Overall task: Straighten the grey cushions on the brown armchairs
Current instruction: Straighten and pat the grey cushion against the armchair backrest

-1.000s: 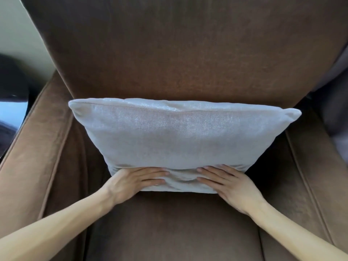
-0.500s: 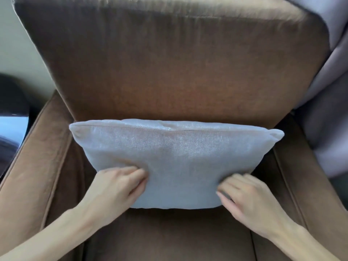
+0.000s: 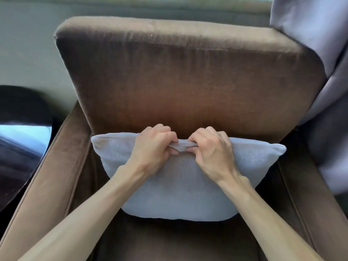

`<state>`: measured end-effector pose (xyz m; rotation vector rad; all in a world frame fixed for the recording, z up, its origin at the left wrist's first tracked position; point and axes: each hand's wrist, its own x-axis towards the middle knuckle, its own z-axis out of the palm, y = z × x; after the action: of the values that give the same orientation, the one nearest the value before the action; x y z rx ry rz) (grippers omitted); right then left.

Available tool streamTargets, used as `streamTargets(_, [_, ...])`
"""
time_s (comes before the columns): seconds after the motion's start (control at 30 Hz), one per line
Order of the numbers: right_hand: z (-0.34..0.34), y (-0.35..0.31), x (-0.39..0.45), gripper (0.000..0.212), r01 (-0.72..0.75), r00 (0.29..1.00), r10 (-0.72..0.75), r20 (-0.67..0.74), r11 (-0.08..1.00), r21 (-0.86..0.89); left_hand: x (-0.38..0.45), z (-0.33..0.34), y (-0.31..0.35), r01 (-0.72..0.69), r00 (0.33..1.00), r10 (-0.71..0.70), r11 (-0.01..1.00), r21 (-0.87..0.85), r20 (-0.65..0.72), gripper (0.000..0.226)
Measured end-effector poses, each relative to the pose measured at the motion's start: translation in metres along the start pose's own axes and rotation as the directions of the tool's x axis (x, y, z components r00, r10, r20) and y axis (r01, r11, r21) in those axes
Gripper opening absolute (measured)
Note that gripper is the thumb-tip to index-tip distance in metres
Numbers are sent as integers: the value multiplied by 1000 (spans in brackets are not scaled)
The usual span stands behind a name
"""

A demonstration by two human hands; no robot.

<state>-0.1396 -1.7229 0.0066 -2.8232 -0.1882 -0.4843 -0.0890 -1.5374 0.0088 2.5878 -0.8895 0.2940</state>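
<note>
On the seat of the brown armchair [image 3: 188,76], the grey cushion [image 3: 180,193] stands leaning on the backrest, roughly centred between the arms, bottom edge on the seat, top edge against the lower backrest.

Change vs half a second ago: both hands have left the cushion's lower edge and gone to the top edge. Left hand [image 3: 152,149] and right hand [image 3: 211,151] now sit side by side at the middle of the top seam, nearly touching. Both are closed, each pinching a fold of the grey fabric between fingers and thumb; a bunched ridge of cloth runs between the two grips.

Camera view also tilted up: whole backrest top now visible, previously cropped.

Cushion outline: top corners stick out left and right, right corner sits slightly lower than left. Lower corners look rounded and tucked in. Some motion blur, so fine creases can't be read.

Read: base placement looks finished, now it's the top edge being pulled up or plumped to square the shape. Likely late in the job for this chair. Other armchairs not in view, so overall progress unknown.

Surroundings: dark glossy table [image 3: 20,132] far left, beside the left chair arm; grey-lilac curtain [image 3: 320,53] hangs at right, behind the backrest corner.
</note>
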Motion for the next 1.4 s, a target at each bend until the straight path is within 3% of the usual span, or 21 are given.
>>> streamTargets(0.1, [-6, 2, 1, 9, -23, 1000, 23, -6, 997, 76, 1, -7, -5, 40, 999, -40, 996, -81, 10, 20])
streamTargets(0.2, [-12, 23, -9, 32, -77, 992, 61, 109, 987, 143, -10, -18, -25, 36, 994, -28, 997, -72, 108, 43])
streamTargets(0.3, [-27, 60, -29, 42, -219, 974, 213, 81, 972, 80, -31, -39, -60, 125, 985, -118, 991, -54, 126, 57])
streamTargets(0.37, [-42, 83, -41, 35, -353, 935, 351, 56, 935, 27, -47, -57, -84, 238, 965, -233, 971, -32, 123, 55])
streamTargets(0.43, [-53, 95, -46, 20, -448, 891, 446, 85, 894, -5, -59, -70, -97, 373, 924, -363, 925, -74, 118, 25])
streamTargets(0.53, [-66, 97, -37, 7, -449, 885, 451, 116, 893, -37, -59, -80, -103, 464, 885, -462, 871, -162, 54, 38])
streamTargets(0.63, [-74, 93, -30, 6, -428, 902, 429, 43, 903, -39, -57, -86, -108, 490, 858, -513, 833, -255, -25, 24])
streamTargets(0.73, [-72, 102, -42, 10, -459, 888, 456, 63, 888, 37, -63, -82, -114, 523, 834, -552, 781, -341, 13, 33])
streamTargets(0.83, [-74, 113, -51, 13, -565, 824, 560, 89, 824, 50, -70, -82, -118, 495, 855, -517, 787, -368, 42, 41])
streamTargets(1.0, [-85, 91, -36, 6, -663, 740, 670, 55, 741, -106, -65, -82, -112, 407, 848, -518, 769, -493, -108, 21])
streamTargets(1.07, [-87, 70, -29, 16, -616, 773, 631, 67, 772, -155, -72, -71, -107, 402, 824, -545, 754, -519, -154, 15])
streamTargets(1.13, [-83, 39, -20, 38, -494, 865, 498, 63, 867, -68, -88, -57, -105, 465, 763, -622, 717, -519, -176, 13])
streamTargets(1.2, [-71, -6, -6, 35, -346, 935, 337, 106, 934, 84, -111, -32, -101, 546, 626, -773, 527, -651, -101, 9])
streamTargets(1.3, [-31, -81, 24, 17, -186, 969, 124, 215, 937, 295, -152, 22, -97, 561, 373, -892, -3, -828, 256, 34])
streamTargets(1.33, [-15, -102, 34, 19, -145, 967, 61, 247, 929, 339, -165, 40, -97, 597, 303, -883, -116, -794, 357, 43])
streamTargets(1.4, [13, -138, 51, 31, -68, 953, -47, 300, 930, 362, -187, 70, -99, 679, 221, -846, -224, -699, 486, 55])
